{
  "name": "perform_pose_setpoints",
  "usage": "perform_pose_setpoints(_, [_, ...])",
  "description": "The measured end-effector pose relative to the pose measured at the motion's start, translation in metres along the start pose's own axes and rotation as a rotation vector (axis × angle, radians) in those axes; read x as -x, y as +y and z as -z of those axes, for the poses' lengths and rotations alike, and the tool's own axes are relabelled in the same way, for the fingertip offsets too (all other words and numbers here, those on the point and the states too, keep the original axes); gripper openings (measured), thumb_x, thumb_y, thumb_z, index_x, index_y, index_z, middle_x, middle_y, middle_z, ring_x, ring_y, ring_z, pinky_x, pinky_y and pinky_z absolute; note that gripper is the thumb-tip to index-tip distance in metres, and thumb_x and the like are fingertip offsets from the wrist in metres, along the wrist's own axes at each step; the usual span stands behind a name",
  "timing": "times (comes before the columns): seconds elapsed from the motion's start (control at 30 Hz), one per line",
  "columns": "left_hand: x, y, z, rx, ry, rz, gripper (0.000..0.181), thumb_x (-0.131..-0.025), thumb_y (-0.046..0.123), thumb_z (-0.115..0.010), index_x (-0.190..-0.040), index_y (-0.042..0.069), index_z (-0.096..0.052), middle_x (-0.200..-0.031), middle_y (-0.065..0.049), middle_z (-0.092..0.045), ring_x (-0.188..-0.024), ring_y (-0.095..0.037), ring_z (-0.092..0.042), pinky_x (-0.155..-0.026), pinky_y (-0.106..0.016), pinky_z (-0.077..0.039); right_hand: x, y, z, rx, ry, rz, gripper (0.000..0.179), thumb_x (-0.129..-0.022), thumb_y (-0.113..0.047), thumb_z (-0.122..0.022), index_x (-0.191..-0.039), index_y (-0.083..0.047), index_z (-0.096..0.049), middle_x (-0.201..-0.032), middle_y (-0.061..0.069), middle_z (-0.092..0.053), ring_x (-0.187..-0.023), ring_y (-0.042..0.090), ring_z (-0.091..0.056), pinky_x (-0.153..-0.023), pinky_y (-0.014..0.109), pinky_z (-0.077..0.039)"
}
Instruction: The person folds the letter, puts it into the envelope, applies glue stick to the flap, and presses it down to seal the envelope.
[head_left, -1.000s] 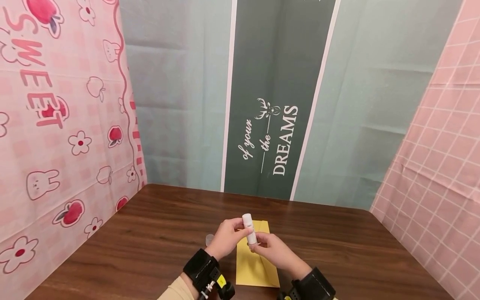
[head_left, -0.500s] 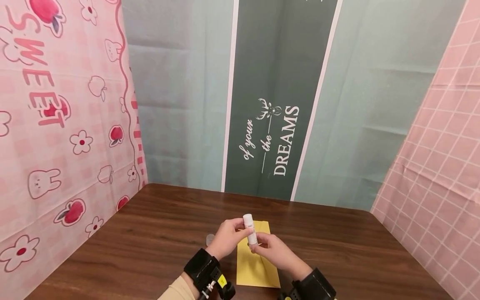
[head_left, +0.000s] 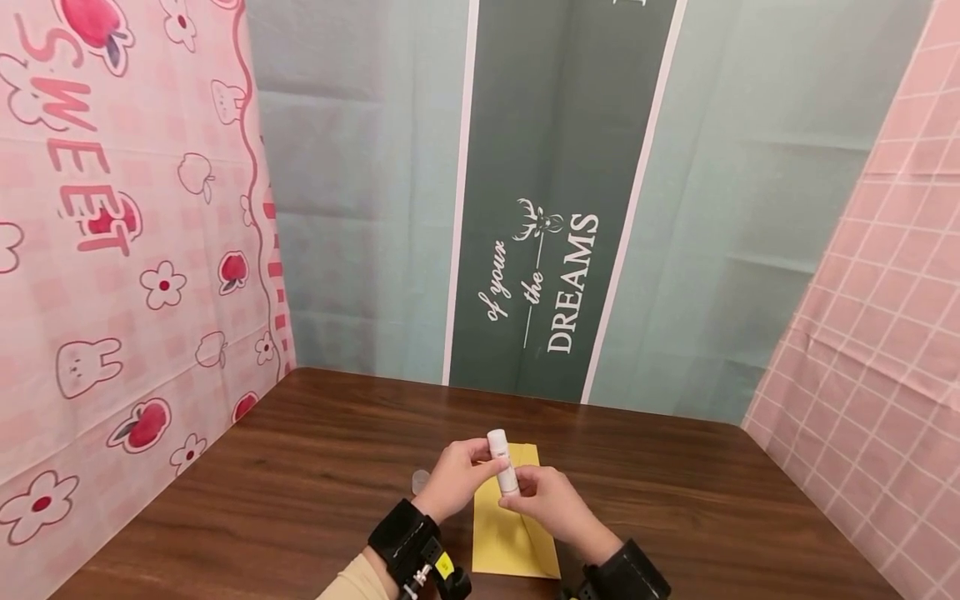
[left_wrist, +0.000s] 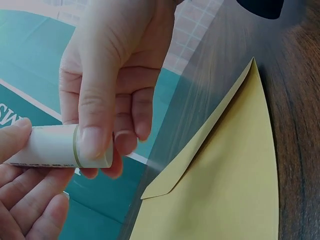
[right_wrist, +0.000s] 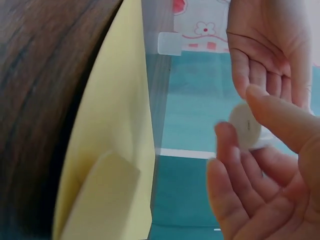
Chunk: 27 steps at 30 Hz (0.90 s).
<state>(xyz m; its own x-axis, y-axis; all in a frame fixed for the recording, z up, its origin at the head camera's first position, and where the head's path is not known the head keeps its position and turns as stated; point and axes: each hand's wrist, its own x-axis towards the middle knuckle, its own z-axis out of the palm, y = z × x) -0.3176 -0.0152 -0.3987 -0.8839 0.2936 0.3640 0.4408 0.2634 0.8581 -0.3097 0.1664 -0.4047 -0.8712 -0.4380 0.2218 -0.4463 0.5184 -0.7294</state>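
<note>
A white glue stick (head_left: 503, 462) with small print is held upright, slightly tilted, over a yellow envelope (head_left: 498, 542). My left hand (head_left: 456, 475) grips its upper body between thumb and fingers. Around the lower end, my right hand (head_left: 551, 500) pinches with thumb and fingertips. The left wrist view shows the right thumb lying over a thin line near the base of the glue stick (left_wrist: 52, 145). In the right wrist view the round base (right_wrist: 245, 126) sits between the right thumb and index finger.
A translucent cap (head_left: 420, 481) stands on the brown wooden table (head_left: 337, 450), left of the left hand. The envelope's flap (left_wrist: 200, 140) is partly raised. Printed cloths hang behind the table and along both sides.
The glue stick has dropped very slightly in the head view. The right hand's fingers have shifted a little at its lower end, while the left hand keeps its grip.
</note>
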Motion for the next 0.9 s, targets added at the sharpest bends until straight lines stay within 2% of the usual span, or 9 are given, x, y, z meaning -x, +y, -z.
perform_pose_setpoints(0.13, [-0.0013, -0.0002, 0.0012, 0.016, 0.024, -0.002, 0.024, -0.089, 0.026, -0.064, -0.1, 0.004, -0.067, -0.092, -0.002, -0.068, -0.087, -0.016, -0.059, -0.077, -0.035, -0.048, -0.0013, -0.0004, -0.0016, 0.018, 0.03, 0.02, 0.031, -0.083, -0.024, -0.072, -0.101, 0.001, -0.066, -0.089, 0.004, -0.065, -0.077, 0.015, -0.059, -0.063, 0.027, -0.05])
perform_pose_setpoints(0.27, [-0.0017, -0.0006, 0.0027, 0.014, 0.043, 0.005, 0.023, -0.089, 0.025, -0.064, -0.099, 0.004, -0.066, -0.09, -0.002, -0.068, -0.086, -0.016, -0.059, -0.075, -0.036, -0.048, -0.0019, 0.0014, -0.0007, -0.048, -0.021, 0.032, 0.038, -0.088, -0.024, -0.065, -0.114, 0.003, -0.061, -0.104, 0.01, -0.065, -0.094, 0.024, -0.061, -0.074, 0.034, -0.052])
perform_pose_setpoints(0.37, [-0.0017, -0.0005, 0.0032, 0.013, 0.038, 0.01, 0.024, -0.089, 0.025, -0.064, -0.1, 0.004, -0.066, -0.09, -0.002, -0.068, -0.085, -0.015, -0.058, -0.075, -0.035, -0.049, -0.0013, 0.0015, 0.0004, -0.107, -0.048, 0.028, 0.038, -0.09, -0.022, -0.063, -0.117, 0.006, -0.059, -0.108, 0.014, -0.064, -0.099, 0.028, -0.061, -0.079, 0.038, -0.051])
perform_pose_setpoints(0.57, [-0.0015, 0.0, 0.003, 0.014, 0.031, 0.007, 0.024, -0.089, 0.025, -0.063, -0.1, 0.004, -0.066, -0.091, -0.002, -0.068, -0.085, -0.015, -0.058, -0.074, -0.034, -0.048, -0.0012, 0.0007, 0.0005, -0.141, -0.04, 0.019, 0.035, -0.088, -0.017, -0.065, -0.113, 0.007, -0.06, -0.104, 0.014, -0.064, -0.096, 0.028, -0.062, -0.077, 0.039, -0.052])
perform_pose_setpoints(0.9, [-0.0014, -0.0018, 0.0018, 0.022, 0.014, -0.001, 0.025, -0.09, 0.025, -0.063, -0.101, 0.003, -0.067, -0.093, -0.002, -0.068, -0.086, -0.016, -0.059, -0.075, -0.035, -0.048, -0.0025, 0.0029, -0.0022, -0.09, 0.005, -0.011, 0.027, -0.085, -0.011, -0.069, -0.105, 0.006, -0.063, -0.092, 0.008, -0.065, -0.08, 0.019, -0.059, -0.067, 0.032, -0.052])
